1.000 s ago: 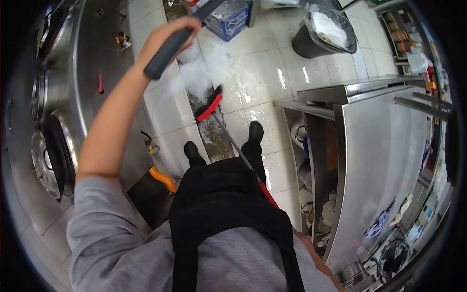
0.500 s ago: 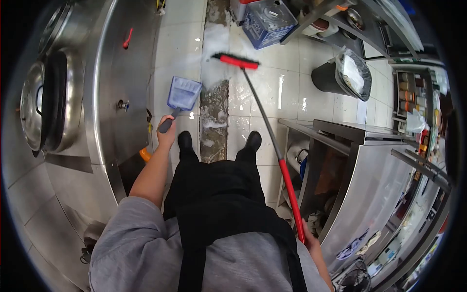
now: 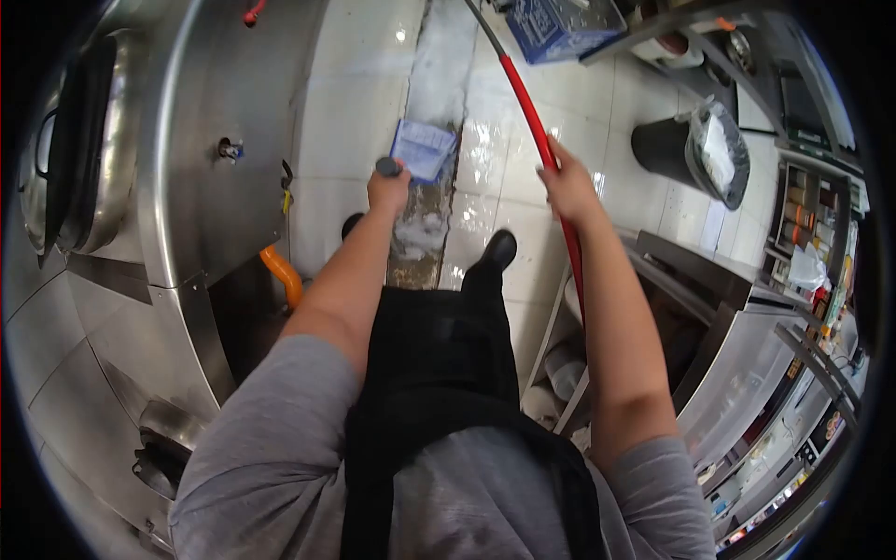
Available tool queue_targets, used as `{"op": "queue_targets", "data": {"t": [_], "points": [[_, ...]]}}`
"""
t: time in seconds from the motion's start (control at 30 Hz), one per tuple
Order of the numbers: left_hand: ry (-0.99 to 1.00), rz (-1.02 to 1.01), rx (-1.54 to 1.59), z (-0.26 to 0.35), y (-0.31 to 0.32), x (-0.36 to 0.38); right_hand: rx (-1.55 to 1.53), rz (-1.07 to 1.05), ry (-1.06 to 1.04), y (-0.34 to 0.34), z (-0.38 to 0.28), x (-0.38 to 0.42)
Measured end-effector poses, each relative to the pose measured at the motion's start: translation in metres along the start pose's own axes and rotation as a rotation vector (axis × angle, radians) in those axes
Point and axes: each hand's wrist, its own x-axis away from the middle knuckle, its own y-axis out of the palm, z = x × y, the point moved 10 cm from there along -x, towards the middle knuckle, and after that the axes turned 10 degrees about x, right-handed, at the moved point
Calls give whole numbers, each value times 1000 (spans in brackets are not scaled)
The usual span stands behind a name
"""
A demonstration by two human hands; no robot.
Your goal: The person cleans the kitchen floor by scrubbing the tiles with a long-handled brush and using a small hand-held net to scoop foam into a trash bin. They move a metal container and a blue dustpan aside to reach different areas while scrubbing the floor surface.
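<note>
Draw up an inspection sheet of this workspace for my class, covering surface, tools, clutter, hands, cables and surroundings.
Surface: tiled floor with wet shine; foam in the floor channel.
Tools: blue dustpan over the channel; red-and-grey pole, far end out of view.
Clutter: blue container and lined bin ahead, to the right.
Hands: left hand grips the dustpan; right hand grips the pole.
Cables: nothing seen near the hands; orange hose at left.
Surroundings: steel counter left, steel cabinet right.

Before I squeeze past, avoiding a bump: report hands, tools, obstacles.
Left hand holding dustpan over foamy floor channel. Right hand gripping red pole, far end out of view. Black bin and blue container ahead, rightward.
</note>
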Motion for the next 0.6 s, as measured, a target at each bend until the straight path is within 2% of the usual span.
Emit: {"op": "queue_targets", "data": {"t": [0.07, 0.13, 0.17, 0.23, 0.3, 0.37, 0.43, 0.6], "points": [[-1, -47, -108, -9, 12, -21, -2, -77, 95, 13, 1, -10], [7, -97, -104, 7, 13, -20, 132, 50, -29, 21, 12, -10], [-8, -114, -43, 14, 14, -23, 127, 37, -5, 27, 23, -3], [9, -143, 73, 15, 20, -28, 110, 53, -8, 39, 39, 25], [-1, -172, 59, 18, 31, -33, 124, 99, -62, 48, 51, 45], [-14, -202, 35, 23, 34, -27, 53, 31, 41, 61, 67, 73], [-68, -220, -23, 27, 44, -21, 47, 32, 57, 68, 74, 99], [10, -203, -109, 23, 57, -33, 26, -19, 68, 84, 83, 147]]}}
